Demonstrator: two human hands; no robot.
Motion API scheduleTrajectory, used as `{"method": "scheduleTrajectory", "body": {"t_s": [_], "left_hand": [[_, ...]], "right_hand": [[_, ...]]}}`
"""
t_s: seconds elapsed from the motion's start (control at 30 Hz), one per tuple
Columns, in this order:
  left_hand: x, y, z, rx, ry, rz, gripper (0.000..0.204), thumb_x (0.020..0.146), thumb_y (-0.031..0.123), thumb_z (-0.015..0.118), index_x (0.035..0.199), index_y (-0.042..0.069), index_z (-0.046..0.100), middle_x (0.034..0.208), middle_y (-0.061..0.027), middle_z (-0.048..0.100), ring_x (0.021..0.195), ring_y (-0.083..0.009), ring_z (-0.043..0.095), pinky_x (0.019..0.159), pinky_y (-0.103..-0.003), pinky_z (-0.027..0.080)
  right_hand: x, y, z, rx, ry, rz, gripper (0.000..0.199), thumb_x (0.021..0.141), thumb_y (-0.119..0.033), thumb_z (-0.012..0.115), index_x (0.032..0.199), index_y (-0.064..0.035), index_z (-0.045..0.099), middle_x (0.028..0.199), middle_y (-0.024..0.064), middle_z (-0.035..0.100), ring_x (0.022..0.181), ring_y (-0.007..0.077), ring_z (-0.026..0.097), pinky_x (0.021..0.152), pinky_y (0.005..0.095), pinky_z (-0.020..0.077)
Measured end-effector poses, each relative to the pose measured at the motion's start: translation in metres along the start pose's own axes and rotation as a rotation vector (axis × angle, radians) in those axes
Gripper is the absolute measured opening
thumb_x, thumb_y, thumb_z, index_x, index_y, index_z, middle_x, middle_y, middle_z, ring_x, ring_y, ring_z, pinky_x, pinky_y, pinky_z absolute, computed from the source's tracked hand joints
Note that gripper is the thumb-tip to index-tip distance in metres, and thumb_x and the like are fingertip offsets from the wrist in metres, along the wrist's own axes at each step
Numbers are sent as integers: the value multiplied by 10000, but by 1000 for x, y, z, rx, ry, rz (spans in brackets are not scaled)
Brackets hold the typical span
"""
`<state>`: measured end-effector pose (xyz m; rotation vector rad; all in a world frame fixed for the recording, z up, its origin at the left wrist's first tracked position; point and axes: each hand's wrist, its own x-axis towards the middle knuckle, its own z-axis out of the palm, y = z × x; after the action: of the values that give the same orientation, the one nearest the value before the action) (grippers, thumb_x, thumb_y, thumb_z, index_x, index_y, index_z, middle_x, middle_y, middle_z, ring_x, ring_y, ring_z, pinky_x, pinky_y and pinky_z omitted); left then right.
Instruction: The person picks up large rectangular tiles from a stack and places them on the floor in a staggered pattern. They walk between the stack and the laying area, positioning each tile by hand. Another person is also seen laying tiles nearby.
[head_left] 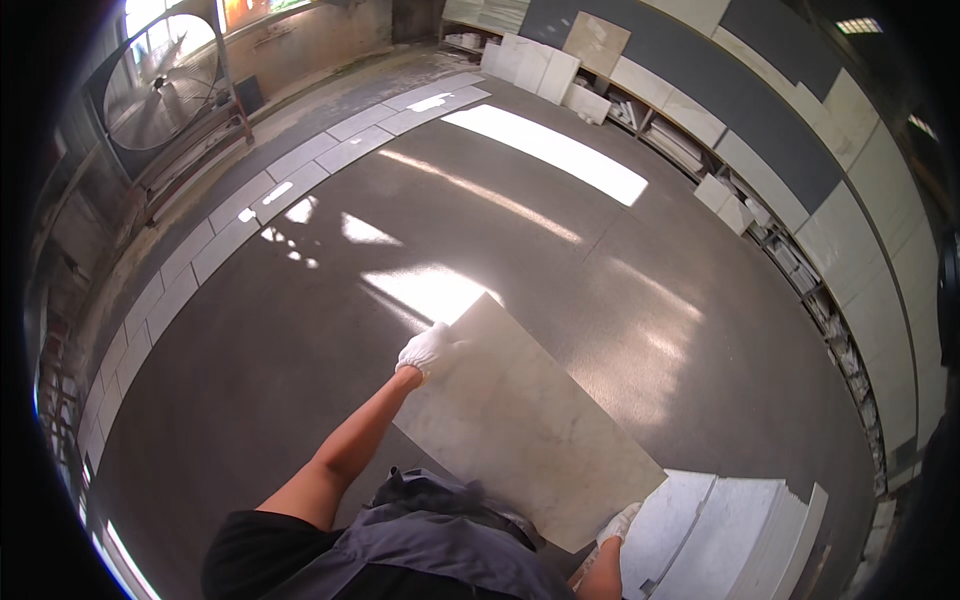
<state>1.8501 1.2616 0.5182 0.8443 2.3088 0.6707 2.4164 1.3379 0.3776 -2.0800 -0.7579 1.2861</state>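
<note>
left hand [428, 349] gripping beige tile [520, 420] | right hand [618, 524] gripping it

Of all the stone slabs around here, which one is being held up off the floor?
The large pale marble slab in the middle: the gloved left hand grips its far corner and the right hand its near edge. The white slabs at lower right lie stacked, untouched.

Counted: one large marble slab [520, 420] carried; two gloved hands on it, the left hand [428, 350] at its far corner and the right hand [618, 525] at its near corner. One stack of white slabs [730, 535] on the floor, at least three layers visible. One large round fan [160, 80]. Leaning wall tiles: too many for an exact count.
</note>
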Motion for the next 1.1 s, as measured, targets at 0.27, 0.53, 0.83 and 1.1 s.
{"method": "scheduleTrajectory", "body": {"t_s": [0.27,0.53,0.83,1.1], "left_hand": [[108,65,-32,-117,137,-112,590,880,496,663,1268,54,621,1162,-186,698,1083,-355,671,902,-434,527],[197,65,-68,-225,223,-346,617,869,443,643,1263,-30,589,1172,-246,677,1079,-391,661,930,-464,520],[442,79,-129,-303,352,-226,556,846,449,699,1188,21,605,1093,-216,696,1036,-387,671,868,-480,533],[635,167,-191,-239,312,-153,467,890,414,718,1111,22,593,1022,-193,699,993,-394,673,833,-487,537]], "right_hand": [[139,-189,193,-191,-315,-88,931,942,-790,285,1508,-64,428,1523,76,480,1385,281,423,1163,422,311],[200,-321,444,-523,-654,-185,955,919,-813,289,1528,-85,397,1550,70,442,1412,280,388,1178,443,282],[222,-439,673,-657,-693,-204,985,893,-839,294,1550,-108,362,1580,64,399,1443,278,350,1194,467,251],[294,-570,802,-651,-621,-157,1015,870,-862,297,1570,-128,330,1607,58,362,1470,276,315,1208,488,222]]}}
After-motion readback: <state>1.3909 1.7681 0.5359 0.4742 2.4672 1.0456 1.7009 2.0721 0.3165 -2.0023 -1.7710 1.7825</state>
